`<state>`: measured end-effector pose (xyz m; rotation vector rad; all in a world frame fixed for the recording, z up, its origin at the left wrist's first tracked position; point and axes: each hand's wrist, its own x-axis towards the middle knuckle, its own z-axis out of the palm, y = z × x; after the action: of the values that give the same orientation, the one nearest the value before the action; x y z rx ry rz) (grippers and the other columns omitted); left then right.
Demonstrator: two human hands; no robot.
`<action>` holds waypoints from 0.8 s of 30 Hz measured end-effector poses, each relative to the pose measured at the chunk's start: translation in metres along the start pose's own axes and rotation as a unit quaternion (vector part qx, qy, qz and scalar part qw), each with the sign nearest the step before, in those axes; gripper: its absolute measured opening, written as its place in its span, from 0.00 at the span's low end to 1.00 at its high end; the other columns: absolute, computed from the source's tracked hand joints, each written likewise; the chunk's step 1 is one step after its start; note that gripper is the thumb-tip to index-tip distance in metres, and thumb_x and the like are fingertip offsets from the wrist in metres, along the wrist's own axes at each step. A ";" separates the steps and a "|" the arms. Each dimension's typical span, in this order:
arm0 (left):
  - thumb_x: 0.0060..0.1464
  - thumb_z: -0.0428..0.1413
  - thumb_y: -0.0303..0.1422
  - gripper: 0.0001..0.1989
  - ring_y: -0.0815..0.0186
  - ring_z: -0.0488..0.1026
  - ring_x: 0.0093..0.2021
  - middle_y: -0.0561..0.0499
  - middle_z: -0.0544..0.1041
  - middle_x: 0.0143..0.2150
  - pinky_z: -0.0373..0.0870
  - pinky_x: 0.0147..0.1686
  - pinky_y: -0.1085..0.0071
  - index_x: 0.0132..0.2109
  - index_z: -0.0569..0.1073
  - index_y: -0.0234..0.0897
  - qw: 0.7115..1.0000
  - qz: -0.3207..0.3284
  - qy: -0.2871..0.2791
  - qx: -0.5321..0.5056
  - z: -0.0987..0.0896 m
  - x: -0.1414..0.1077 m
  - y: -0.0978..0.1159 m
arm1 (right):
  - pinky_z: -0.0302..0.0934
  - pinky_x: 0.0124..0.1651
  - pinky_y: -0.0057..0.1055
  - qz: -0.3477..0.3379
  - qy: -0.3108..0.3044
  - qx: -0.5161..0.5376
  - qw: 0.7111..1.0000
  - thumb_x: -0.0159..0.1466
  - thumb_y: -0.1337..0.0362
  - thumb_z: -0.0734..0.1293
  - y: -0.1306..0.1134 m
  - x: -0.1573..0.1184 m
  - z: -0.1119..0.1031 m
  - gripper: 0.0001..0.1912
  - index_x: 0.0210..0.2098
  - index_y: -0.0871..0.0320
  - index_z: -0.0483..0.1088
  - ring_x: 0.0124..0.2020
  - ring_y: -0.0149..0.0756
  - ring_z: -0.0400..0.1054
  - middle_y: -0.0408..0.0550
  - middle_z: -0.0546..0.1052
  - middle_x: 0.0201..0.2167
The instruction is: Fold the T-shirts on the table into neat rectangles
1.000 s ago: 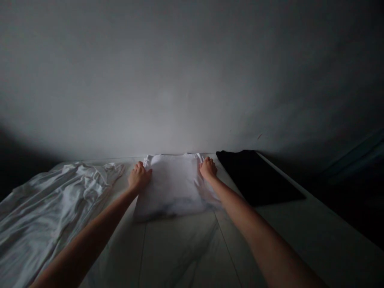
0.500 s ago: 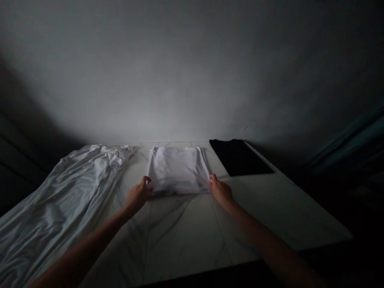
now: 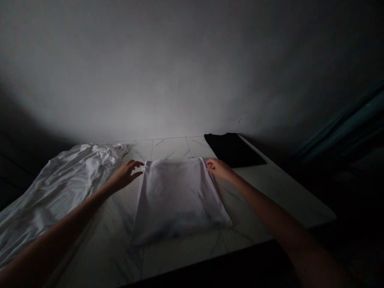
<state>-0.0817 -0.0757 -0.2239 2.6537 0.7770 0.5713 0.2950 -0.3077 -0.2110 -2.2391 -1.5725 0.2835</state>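
A folded white cloth [image 3: 180,196] lies flat in the middle of the marble-patterned table, its lower part bluish in shadow. At its upper left corner is my left hand [image 3: 126,174], thumb and fingers apart, fingertips at the cloth's edge. My right hand [image 3: 219,168] is at the upper right corner, its thumb and fingers pinched together on the edge of the cloth.
A rumpled white cloth [image 3: 69,184] covers the left side of the table [image 3: 270,196]. Toward the back right lies a folded black cloth [image 3: 235,150]. A grey wall [image 3: 174,80] rises behind, and bluish fabric hangs at the far right.
The folded white cloth has come nearer to me. Both hands have moved from its lower corners to its upper corners, and the left fingers have opened. The view has shifted slightly.
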 end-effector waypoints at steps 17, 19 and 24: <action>0.51 0.59 0.39 0.13 0.67 0.73 0.36 0.50 0.77 0.35 0.71 0.41 0.69 0.43 0.77 0.38 0.989 0.042 -0.109 -0.089 0.023 0.078 -0.056 | 0.62 0.41 0.27 -0.152 -0.150 0.035 0.976 0.52 0.66 0.77 0.021 0.116 -0.003 0.10 0.34 0.60 0.77 0.37 0.35 0.70 0.46 0.77 0.35; 0.54 0.58 0.37 0.12 0.66 0.73 0.37 0.49 0.77 0.37 0.70 0.42 0.68 0.45 0.78 0.39 0.990 0.058 -0.109 -0.074 0.025 0.074 -0.048 | 0.62 0.42 0.28 -0.192 -0.116 0.009 0.974 0.56 0.66 0.75 0.023 0.109 -0.001 0.07 0.34 0.59 0.78 0.37 0.35 0.70 0.47 0.77 0.36; 0.58 0.58 0.35 0.11 0.63 0.73 0.41 0.48 0.77 0.38 0.69 0.46 0.65 0.47 0.78 0.39 0.995 0.052 -0.084 -0.008 0.028 0.064 -0.036 | 0.63 0.48 0.34 -0.303 0.000 -0.061 0.951 0.65 0.66 0.69 0.035 0.080 0.012 0.06 0.39 0.55 0.80 0.42 0.38 0.72 0.48 0.80 0.37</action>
<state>-0.0359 -0.0154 -0.2445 2.6963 0.5871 0.3722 0.3486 -0.2408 -0.2317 -1.7115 -2.2239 0.0082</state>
